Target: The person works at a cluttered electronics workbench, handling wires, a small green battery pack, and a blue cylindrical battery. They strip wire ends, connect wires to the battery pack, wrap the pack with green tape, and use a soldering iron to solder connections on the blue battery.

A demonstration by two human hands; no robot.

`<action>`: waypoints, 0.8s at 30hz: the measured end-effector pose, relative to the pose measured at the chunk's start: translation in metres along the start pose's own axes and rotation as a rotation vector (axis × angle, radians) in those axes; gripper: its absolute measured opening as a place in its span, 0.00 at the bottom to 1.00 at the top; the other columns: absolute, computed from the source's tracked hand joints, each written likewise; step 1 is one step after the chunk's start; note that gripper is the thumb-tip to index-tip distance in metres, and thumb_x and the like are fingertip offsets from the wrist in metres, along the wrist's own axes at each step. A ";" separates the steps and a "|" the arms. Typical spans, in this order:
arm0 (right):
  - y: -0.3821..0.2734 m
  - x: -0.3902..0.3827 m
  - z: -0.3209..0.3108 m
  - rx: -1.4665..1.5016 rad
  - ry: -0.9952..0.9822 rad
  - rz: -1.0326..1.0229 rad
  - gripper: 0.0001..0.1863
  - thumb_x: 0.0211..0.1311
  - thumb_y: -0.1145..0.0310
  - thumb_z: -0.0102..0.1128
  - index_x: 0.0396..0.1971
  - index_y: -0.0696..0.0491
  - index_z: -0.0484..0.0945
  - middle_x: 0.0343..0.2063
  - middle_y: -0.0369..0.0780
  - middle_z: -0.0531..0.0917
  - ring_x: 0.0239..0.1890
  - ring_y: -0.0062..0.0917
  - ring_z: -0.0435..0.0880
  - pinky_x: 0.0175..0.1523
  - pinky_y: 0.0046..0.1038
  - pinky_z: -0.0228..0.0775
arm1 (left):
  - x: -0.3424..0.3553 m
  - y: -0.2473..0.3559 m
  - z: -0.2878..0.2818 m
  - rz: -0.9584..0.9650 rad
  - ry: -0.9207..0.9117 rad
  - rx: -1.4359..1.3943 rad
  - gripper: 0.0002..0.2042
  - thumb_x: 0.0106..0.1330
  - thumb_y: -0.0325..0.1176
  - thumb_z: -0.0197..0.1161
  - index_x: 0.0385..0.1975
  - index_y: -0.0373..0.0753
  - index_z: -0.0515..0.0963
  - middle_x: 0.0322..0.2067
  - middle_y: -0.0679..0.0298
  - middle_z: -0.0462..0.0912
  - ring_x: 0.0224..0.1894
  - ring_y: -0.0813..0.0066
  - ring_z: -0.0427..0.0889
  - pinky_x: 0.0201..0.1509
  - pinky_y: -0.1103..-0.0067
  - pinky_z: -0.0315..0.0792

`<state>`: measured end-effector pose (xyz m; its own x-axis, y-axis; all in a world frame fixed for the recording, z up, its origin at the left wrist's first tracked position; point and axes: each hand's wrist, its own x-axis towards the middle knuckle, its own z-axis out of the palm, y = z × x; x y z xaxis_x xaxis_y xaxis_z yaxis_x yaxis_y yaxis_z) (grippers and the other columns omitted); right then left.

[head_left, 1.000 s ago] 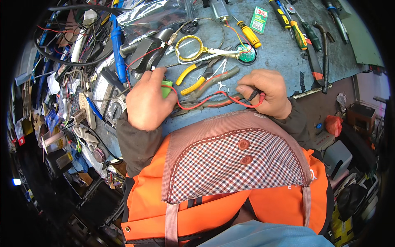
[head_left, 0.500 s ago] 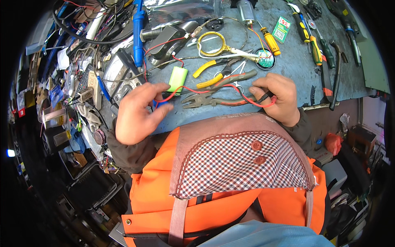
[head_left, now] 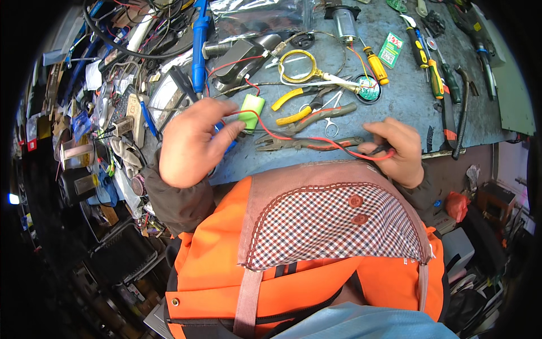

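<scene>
1. Head view: the green battery pack [head_left: 252,112] lies on the blue worktop [head_left: 403,104], immediately to the right of the left hand [head_left: 192,142] and well apart from the right hand [head_left: 403,151], so the left is clearly the nearer of the two hands.
2. The pack's long axis runs mostly away from the person, its far end tipped slightly to the right. A short red wire [head_left: 252,82] meets that far end, which faces the dark grey housing [head_left: 240,63]; the near end points back toward the person.
3. The left thumb and forefinger are spread, with the thumb tip at the pack's near left side; whether it touches cannot be told. Nor can I tell whether these fingers grip the red lead [head_left: 366,157], which comes out beside them.
4. The right hand is curled, pinching the right-hand ends of the red lead and a black lead [head_left: 378,150] between thumb and fingers.
5. The red lead stretches left to right, passing across the pack and over the combination pliers [head_left: 273,143], then dipping toward the person near the right hand. Its long line therefore crosses the pack's axis rather than following it.
</scene>
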<state>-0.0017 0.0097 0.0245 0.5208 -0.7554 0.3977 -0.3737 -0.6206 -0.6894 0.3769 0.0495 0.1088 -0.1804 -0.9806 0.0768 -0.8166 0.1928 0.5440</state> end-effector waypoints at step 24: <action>0.010 -0.003 -0.026 -0.088 -0.203 -0.092 0.28 0.49 0.57 0.81 0.47 0.58 0.86 0.42 0.44 0.86 0.46 0.43 0.83 0.53 0.43 0.71 | -0.041 -0.050 -0.038 -0.302 0.639 -0.239 0.10 0.75 0.26 0.72 0.50 0.29 0.87 0.41 0.66 0.90 0.42 0.83 0.83 0.50 0.83 0.76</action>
<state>-0.0268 0.0007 0.0320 0.6960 -0.6424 0.3208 -0.3782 -0.7077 -0.5967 0.4460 0.0788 0.1102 0.4464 -0.8331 0.3266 -0.6257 -0.0296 0.7795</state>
